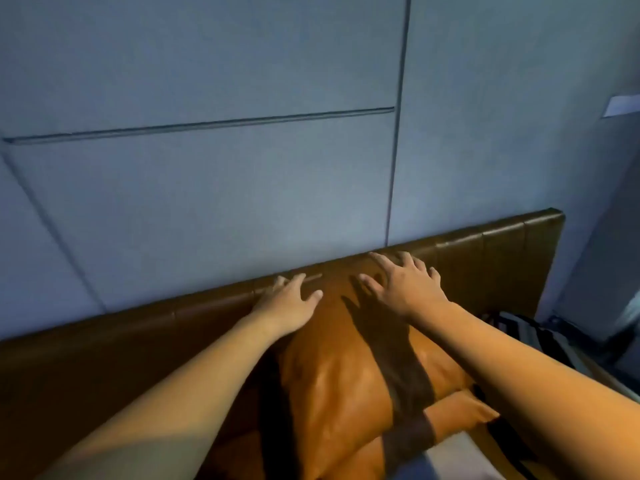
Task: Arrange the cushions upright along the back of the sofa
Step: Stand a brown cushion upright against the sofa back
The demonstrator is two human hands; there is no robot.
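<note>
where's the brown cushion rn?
Head view, centre: the brown cushion leans upright against the sofa back, left hand and right hand spread on its top.

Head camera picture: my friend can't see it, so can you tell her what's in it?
Two bare hands, the left hand and the right hand, lie open with fingers spread on the top of an orange-brown cushion standing against the brown sofa back. Behind is a grey-blue panelled wall, and a striped cushion sits to the right.

I have 1 view only, from the head camera: it looks forward and steeply down, close over the brown leather sofa back (485, 247), facing the grey panelled wall (207, 185); both forearms enter from below.
</note>
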